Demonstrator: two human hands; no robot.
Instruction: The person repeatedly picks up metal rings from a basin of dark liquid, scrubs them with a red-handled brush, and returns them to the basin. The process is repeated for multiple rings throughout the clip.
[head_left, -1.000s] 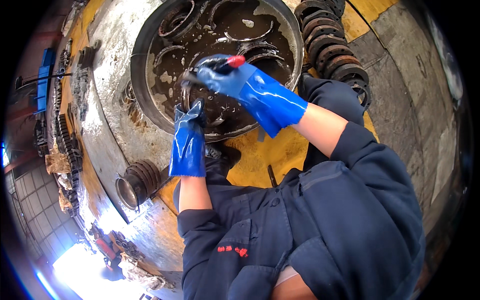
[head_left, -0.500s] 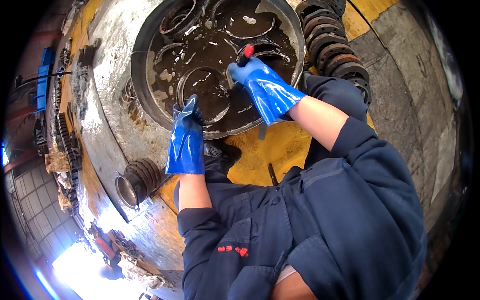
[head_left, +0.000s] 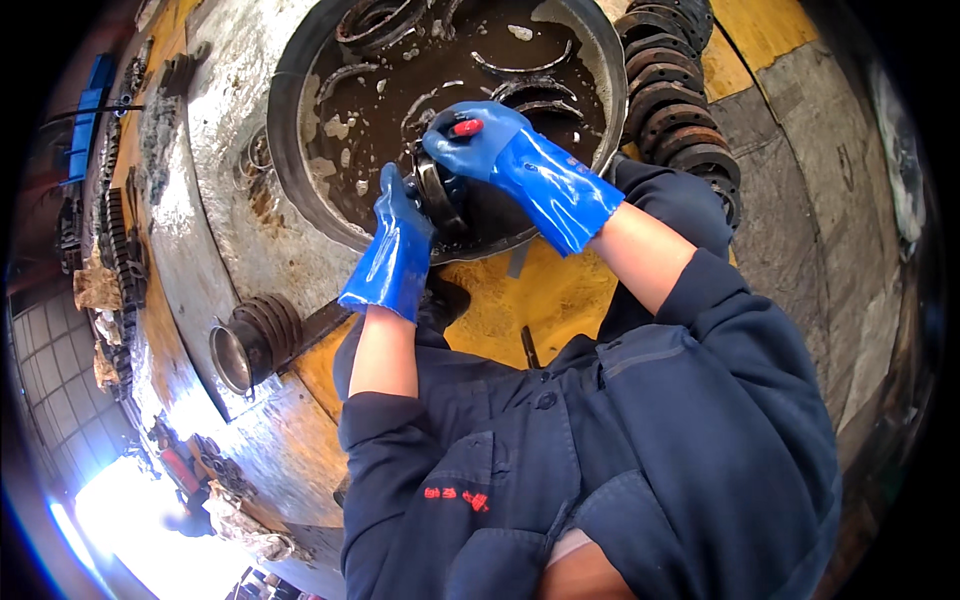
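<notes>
Blue rubber gloves cover both hands, over a round metal tub (head_left: pixel 290 130) of dark, dirty liquid. My left hand (head_left: pixel 402 240) is closed on the near left side of a wet metal ring (head_left: pixel 440 198), which stands tilted, nearly edge-on. Wrapped round a red-ended tool (head_left: pixel 467 128), my right hand (head_left: pixel 485 145) lies over the ring's far side. The tool's working end is hidden behind the glove and ring. Other metal rings (head_left: pixel 530 68) lie partly sunk in the liquid farther back.
A row of rusty, dark ring-shaped parts (head_left: pixel 665 95) stands right of the tub. On the left, a metal cup-like part (head_left: pixel 232 358) lies beside several stacked rings (head_left: pixel 275 318). Chain-like parts (head_left: pixel 110 200) line the far left. My knees flank the tub's near side.
The ring has been lifted and tipped from lying flatter to nearly edge-on. My right hand has moved left onto it with the tool, and my left hand has shifted slightly right.
</notes>
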